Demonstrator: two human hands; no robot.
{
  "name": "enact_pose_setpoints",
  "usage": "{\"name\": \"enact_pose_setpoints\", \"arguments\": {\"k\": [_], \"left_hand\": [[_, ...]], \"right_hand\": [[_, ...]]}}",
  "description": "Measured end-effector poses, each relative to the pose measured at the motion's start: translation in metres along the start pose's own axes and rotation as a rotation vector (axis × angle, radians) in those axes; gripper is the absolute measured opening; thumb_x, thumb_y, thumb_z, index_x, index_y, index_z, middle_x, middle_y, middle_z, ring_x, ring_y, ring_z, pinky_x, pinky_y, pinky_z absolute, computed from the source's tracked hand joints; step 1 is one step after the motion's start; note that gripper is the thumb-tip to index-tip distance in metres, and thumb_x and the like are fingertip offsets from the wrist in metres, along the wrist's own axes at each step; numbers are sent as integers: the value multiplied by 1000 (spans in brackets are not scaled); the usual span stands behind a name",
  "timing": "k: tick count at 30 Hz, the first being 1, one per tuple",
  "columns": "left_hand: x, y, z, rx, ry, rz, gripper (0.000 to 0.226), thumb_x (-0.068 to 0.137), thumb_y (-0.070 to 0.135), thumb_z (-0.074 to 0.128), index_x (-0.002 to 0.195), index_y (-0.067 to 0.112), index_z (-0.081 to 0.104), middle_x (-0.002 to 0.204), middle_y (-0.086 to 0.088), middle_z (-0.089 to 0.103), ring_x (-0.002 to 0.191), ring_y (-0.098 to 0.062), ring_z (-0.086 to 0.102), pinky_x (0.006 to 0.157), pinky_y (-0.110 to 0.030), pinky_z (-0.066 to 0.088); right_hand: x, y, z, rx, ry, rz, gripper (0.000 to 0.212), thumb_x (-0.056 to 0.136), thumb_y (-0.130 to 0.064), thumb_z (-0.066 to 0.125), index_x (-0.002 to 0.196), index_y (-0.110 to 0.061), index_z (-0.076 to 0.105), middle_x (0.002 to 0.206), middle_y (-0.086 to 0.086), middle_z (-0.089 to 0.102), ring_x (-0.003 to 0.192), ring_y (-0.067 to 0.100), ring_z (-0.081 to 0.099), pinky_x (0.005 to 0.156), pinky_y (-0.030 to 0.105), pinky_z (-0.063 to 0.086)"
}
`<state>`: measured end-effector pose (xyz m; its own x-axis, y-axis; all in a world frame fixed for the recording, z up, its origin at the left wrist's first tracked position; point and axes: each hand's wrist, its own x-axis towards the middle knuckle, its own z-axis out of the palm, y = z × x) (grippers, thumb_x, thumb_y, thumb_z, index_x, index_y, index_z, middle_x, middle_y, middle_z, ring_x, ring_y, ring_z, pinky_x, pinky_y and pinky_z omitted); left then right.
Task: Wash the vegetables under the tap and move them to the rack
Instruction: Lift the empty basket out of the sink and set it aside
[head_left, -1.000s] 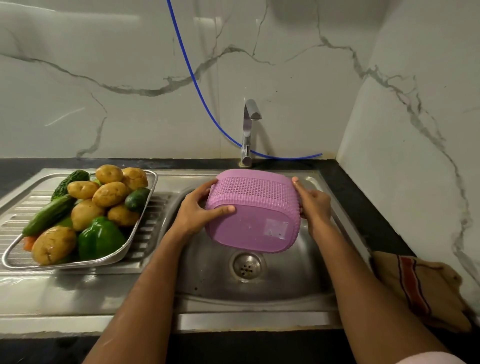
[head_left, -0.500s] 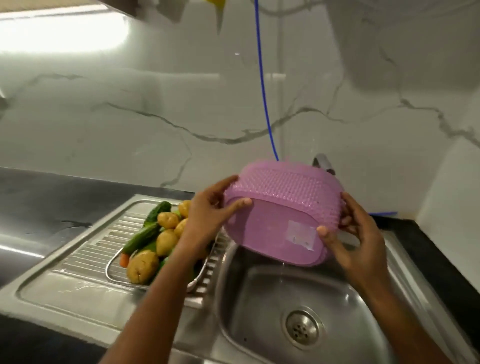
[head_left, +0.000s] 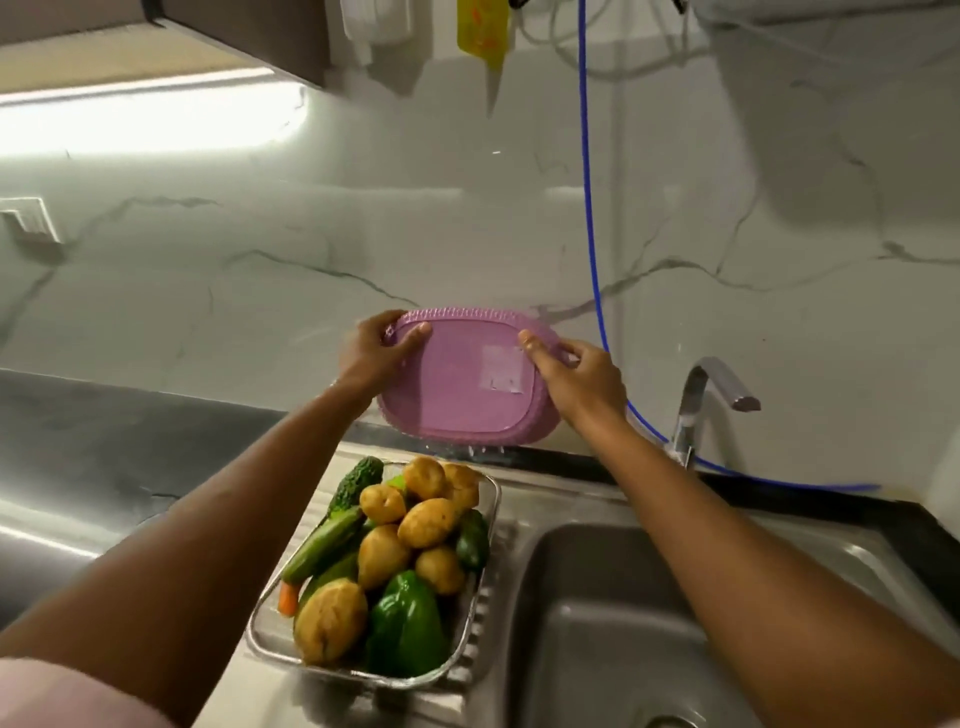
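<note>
Overhead in the centre of the frame, the pink basket (head_left: 457, 384) is held in the air in front of the marble wall (head_left: 260, 249), tipped so that its flat base faces the camera and its opening faces the wall; its long axis runs left to right, and drops of water hang from its lower edge. Lower right, the steel sink (head_left: 597, 597) lies well below it, with the tap (head_left: 711, 395) at right, its spout pointing right. Lower centre, the metal tray (head_left: 467, 639) sits on the draining board, its long axis running from lower left to upper right, piled with potatoes (head_left: 431, 519), a green pepper (head_left: 405, 623), a cucumber (head_left: 322, 545) and a carrot (head_left: 287, 597). The left hand (head_left: 371, 353) grips the basket's left end, thumb on the base. The right hand (head_left: 576, 376) grips the right end, fingers curled round the rim.
</note>
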<state>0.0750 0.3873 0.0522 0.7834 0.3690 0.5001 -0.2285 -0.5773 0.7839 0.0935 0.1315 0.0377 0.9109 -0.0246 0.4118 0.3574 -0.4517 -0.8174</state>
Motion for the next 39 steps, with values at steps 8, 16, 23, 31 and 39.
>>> {"name": "enact_pose_setpoints", "arguments": {"k": [8, 16, 23, 31, 39], "left_hand": [[16, -75, 7, -24, -150, -114, 57, 96, 15, 69, 149, 24, 50, 146, -10, 54, 131, -30, 55, 106, -48, 51], [2, -96, 11, 96, -146, -160, 69, 90, 7, 75, 151, 29, 48, 146, -16, 53, 130, -35, 54, 97, -56, 56], [-8, -80, 20, 284, -153, -83, 81, 92, 22, 75, 160, 22, 31, 155, -13, 46, 133, -36, 52, 107, -54, 49], [-30, -47, 38, 472, -120, 71, 75, 93, 32, 74, 157, 25, 37, 158, -5, 42, 141, -30, 43, 114, -54, 41], [-125, 38, 90, 170, 3, 144, 33, 93, 25, 71, 126, 25, 68, 129, 0, 67, 120, -20, 59, 99, -31, 43]], "right_hand": [[33, 34, 60, -11, -96, 237, 71, 77, -86, 58, 104, -22, 74, 101, 0, 75, 90, 23, 69, 70, 32, 53], [32, 51, 80, 115, -147, 338, 60, 79, -78, 66, 97, -21, 71, 100, 3, 73, 90, 25, 67, 83, 47, 62], [22, 51, 68, 27, -215, 299, 77, 84, -80, 56, 134, -20, 60, 124, 5, 68, 107, 30, 66, 86, 44, 60], [2, 41, 57, -58, -237, 201, 77, 89, -54, 72, 150, -19, 42, 145, 7, 56, 126, 31, 60, 93, 37, 54], [-75, 64, -20, 213, -80, 304, 38, 83, -42, 76, 114, -21, 69, 110, 7, 76, 97, 25, 74, 87, 50, 61]]}}
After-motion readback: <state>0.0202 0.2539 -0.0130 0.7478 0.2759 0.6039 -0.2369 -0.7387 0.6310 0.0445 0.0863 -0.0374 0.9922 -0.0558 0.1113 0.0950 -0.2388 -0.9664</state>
